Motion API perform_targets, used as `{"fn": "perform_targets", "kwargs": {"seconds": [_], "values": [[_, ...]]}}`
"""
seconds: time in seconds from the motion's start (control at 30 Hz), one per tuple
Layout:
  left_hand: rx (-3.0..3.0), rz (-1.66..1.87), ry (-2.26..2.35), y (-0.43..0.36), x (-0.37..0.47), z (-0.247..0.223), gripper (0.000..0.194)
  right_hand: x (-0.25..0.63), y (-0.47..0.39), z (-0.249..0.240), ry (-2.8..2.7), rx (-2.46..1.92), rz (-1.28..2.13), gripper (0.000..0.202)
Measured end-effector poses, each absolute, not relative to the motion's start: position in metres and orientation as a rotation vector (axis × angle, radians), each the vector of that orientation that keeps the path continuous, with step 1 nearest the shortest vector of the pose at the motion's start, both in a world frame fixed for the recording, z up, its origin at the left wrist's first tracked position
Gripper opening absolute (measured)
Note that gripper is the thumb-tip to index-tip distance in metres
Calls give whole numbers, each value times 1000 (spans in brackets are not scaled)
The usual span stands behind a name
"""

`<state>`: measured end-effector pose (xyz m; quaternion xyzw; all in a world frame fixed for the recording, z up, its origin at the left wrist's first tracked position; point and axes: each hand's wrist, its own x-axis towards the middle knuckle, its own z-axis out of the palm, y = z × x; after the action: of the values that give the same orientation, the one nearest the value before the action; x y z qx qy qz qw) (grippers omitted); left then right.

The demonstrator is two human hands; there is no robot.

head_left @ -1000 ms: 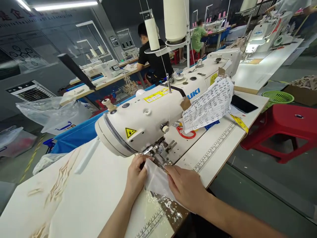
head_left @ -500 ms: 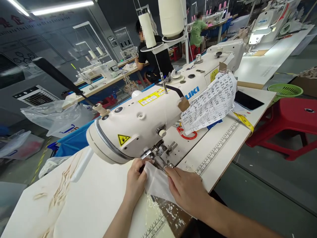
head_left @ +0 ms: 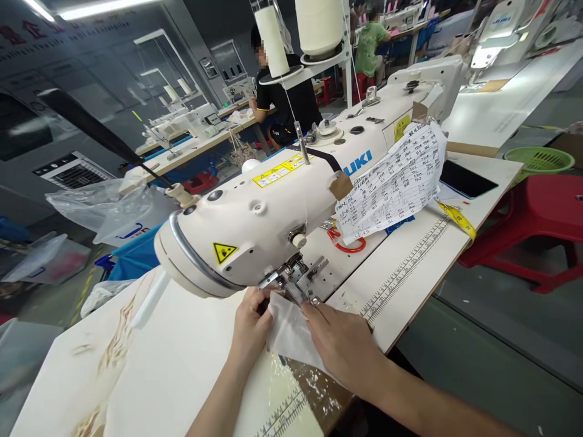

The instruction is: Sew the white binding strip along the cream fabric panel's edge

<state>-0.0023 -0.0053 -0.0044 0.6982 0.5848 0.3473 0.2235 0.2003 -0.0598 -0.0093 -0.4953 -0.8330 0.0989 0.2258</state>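
A white sewing machine (head_left: 255, 224) spans the middle of the view. Below its needle area lies a piece of thin white fabric (head_left: 291, 334). My left hand (head_left: 249, 321) pinches the fabric's left edge close to the presser foot, its fingertips partly hidden under the machine head. On the fabric's right side, my right hand (head_left: 344, 343) has its fingers pressed together on the cloth beside the metal guide (head_left: 298, 291). Red-handled scissors (head_left: 348, 244) rest on the machine bed behind my right hand.
A handwritten paper (head_left: 394, 185) hangs on the machine arm. Beyond it are a phone (head_left: 469, 178) and a yellow tape measure (head_left: 458, 220). A red stool (head_left: 542, 224) stands right. Cream fabric strips (head_left: 119, 334) lie left. A person in black (head_left: 296, 91) sits behind.
The camera view has shifted slightly. Both hands stay at the fabric near the presser foot, with the right fingers lying a little flatter.
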Motion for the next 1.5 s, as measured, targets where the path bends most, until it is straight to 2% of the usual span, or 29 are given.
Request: {"fn": "perform_targets", "kwargs": {"seconds": [0.7,1.5], "values": [[1791,962,1677,-5,-4,-5,19,201,-62,-7,-2229,-1360,308,28],[2070,904,1694,-6,-1,-4,19,198,-62,-10,-2237,-1385,251,30]]}}
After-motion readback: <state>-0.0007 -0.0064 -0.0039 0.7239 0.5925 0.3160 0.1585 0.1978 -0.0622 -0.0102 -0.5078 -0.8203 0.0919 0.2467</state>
